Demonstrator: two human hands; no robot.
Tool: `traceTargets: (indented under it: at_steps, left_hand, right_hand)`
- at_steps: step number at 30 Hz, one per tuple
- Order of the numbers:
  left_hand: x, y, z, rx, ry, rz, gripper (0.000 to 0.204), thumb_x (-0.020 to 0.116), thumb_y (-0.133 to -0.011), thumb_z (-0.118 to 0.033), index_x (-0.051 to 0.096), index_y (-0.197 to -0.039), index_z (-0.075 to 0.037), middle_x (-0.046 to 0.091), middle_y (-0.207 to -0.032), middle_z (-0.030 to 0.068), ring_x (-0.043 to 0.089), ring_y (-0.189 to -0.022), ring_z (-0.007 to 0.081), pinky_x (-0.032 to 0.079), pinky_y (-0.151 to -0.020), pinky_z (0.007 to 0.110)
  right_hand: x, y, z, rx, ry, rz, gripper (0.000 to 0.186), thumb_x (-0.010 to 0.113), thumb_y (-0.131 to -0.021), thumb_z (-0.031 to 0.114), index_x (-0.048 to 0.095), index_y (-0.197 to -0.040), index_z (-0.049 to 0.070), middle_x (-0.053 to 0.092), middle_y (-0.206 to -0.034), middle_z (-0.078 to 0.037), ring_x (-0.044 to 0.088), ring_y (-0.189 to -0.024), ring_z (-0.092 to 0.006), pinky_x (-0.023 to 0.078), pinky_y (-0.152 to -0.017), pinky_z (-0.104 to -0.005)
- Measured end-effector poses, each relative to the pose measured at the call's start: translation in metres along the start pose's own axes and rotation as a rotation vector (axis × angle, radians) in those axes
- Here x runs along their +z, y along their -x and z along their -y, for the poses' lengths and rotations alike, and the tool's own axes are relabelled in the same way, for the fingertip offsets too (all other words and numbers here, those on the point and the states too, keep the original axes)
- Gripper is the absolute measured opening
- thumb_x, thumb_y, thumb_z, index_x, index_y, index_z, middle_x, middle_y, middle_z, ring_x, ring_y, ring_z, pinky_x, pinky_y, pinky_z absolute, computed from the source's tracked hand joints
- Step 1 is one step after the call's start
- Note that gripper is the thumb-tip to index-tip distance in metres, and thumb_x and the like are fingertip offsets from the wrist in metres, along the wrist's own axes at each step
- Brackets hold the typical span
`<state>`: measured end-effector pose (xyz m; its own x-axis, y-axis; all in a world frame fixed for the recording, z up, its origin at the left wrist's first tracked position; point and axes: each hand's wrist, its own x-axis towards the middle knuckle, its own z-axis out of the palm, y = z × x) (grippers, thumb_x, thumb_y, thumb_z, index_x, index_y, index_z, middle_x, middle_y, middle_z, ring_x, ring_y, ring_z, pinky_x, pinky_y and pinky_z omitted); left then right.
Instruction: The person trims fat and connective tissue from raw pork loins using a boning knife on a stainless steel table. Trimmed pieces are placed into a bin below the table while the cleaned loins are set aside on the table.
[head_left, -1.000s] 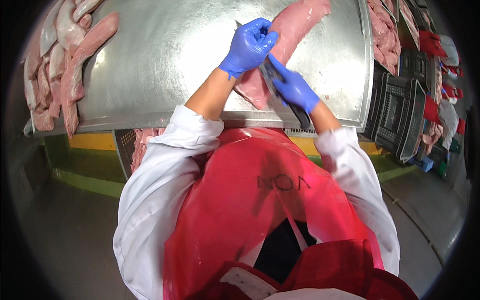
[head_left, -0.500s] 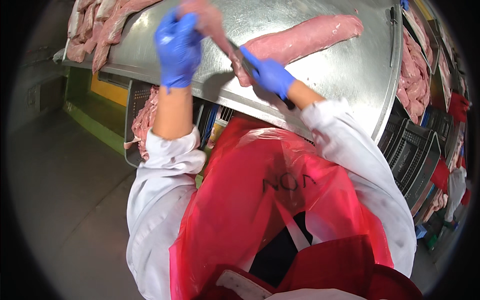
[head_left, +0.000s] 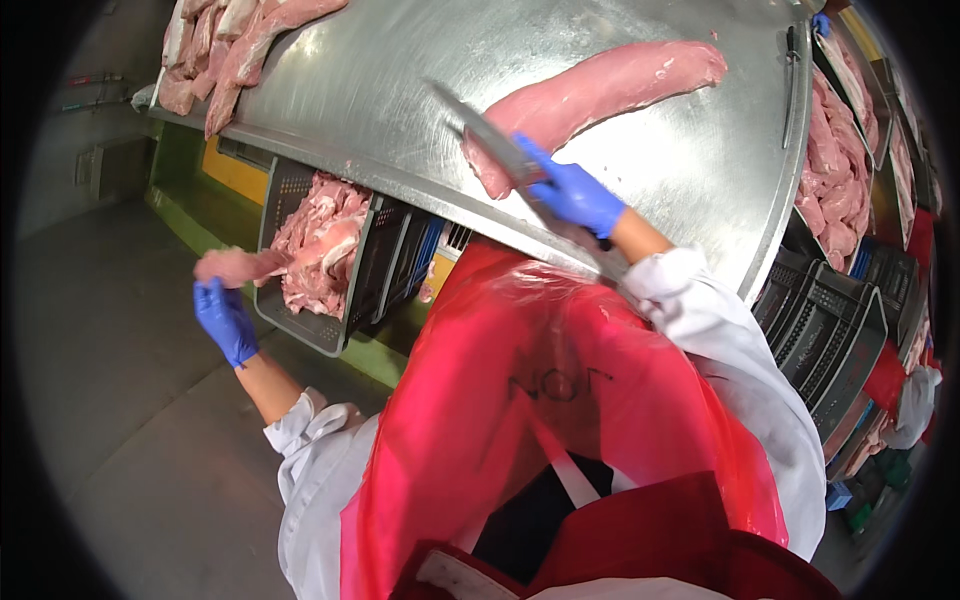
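Note:
My left hand (head_left: 225, 320), in a blue glove, grips a strip of meat trimming (head_left: 238, 267) beside a grey perforated crate (head_left: 345, 290). The strip reaches over the crate's edge toward the heap of pink trimmings (head_left: 318, 245) inside. In my right hand (head_left: 578, 192), also gloved in blue, is a knife (head_left: 480, 128), its blade pointing to the upper left. The blade passes over the near end of a long pink piece of meat, like a loin (head_left: 600, 95), which lies on the steel table (head_left: 400, 120). Whether blade and meat touch, I cannot tell.
More long cuts of meat (head_left: 215, 50) are piled at the table's far left corner. A second knife (head_left: 790, 75) lies along the right edge. Past that edge stand a heap of meat (head_left: 830, 170) and black crates (head_left: 820, 310). A red apron (head_left: 560, 390) covers my front.
My left hand has swung from above the table down and left to the crate, carrying the meat strip. The right hand with the knife has shifted slightly right and nearer to me.

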<state>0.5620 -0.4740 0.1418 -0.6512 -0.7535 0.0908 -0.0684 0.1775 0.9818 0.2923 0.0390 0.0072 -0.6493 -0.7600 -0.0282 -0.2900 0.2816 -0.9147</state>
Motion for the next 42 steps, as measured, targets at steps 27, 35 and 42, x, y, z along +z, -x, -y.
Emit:
traceTargets:
  at_steps: [27, 35, 42]
  left_hand:
    - [0.511, -0.107, 0.096, -0.749, 0.176, 1.399, 0.085, 0.074, -0.078, -0.031, 0.039, -0.151, -0.004, 0.052, -0.143, 0.0176, 0.05, -0.132, 0.0353, 0.04, -0.112, 0.048]
    - [0.731, 0.09, -0.188, -0.72, 0.508, 1.458, 0.073, 0.067, -0.092, -0.047, 0.043, -0.147, -0.005, 0.052, -0.141, 0.0141, 0.053, -0.126, 0.0295, 0.043, -0.107, 0.044]
    - [0.854, 0.127, -0.151, 0.514, 0.064, 1.51, 0.085, 0.072, -0.09, -0.046, 0.037, -0.15, 0.001, 0.048, -0.148, 0.0207, 0.048, -0.135, 0.0335, 0.041, -0.108, 0.042]
  right_hand:
    - [0.033, 0.185, 0.019, 0.803, -0.03, -0.436, 0.081, 0.054, -0.093, 0.015, 0.013, -0.161, 0.027, 0.065, -0.083, -0.031, 0.065, -0.073, -0.0446, 0.051, -0.072, -0.0509]
    - [-0.023, 0.276, 0.019, 0.83, -0.088, -0.849, 0.086, 0.058, -0.092, 0.014, 0.01, -0.162, 0.028, 0.065, -0.079, -0.029, 0.065, -0.07, -0.0427, 0.05, -0.071, -0.0447]
    - [-0.045, 0.344, -0.022, 0.714, -0.031, -1.003, 0.084, 0.057, -0.091, 0.013, 0.014, -0.162, 0.026, 0.064, -0.076, -0.028, 0.067, -0.072, -0.0405, 0.051, -0.073, -0.0448]
